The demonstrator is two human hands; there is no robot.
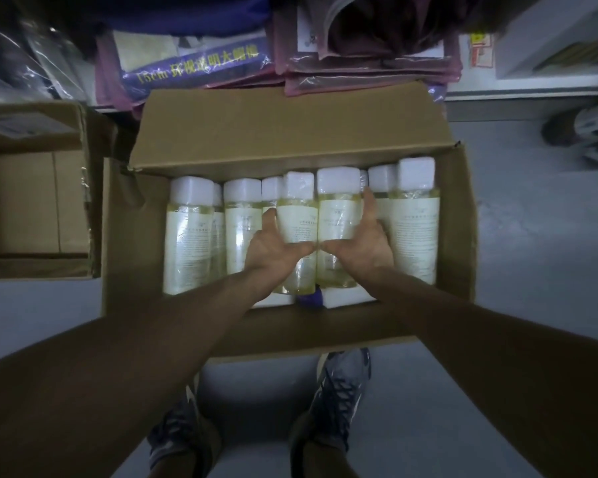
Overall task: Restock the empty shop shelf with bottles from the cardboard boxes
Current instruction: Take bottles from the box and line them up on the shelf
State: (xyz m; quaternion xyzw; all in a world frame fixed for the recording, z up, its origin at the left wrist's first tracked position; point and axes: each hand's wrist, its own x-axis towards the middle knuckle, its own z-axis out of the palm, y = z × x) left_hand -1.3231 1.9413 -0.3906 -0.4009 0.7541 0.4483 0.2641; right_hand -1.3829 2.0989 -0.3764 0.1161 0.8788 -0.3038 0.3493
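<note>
While both arms reach down into the open cardboard box (135, 236) on the floor, the left hand (273, 244) wraps its fingers around the left bottle (296, 219) and the right hand (359, 243) around the right bottle (339, 215), with the thumbs nearly meeting. The cream labels are too blurred to read. A purple packet (194, 69) behind the box reads "15cm". These 2 bottles hold pale yellow liquid under white square caps, among others packed in the box.

Forearms (173, 322) bare; left hand (273, 248), right hand (359, 246) bare. Grey-blue, dark-laced lace-up trainers (340, 401).
</note>
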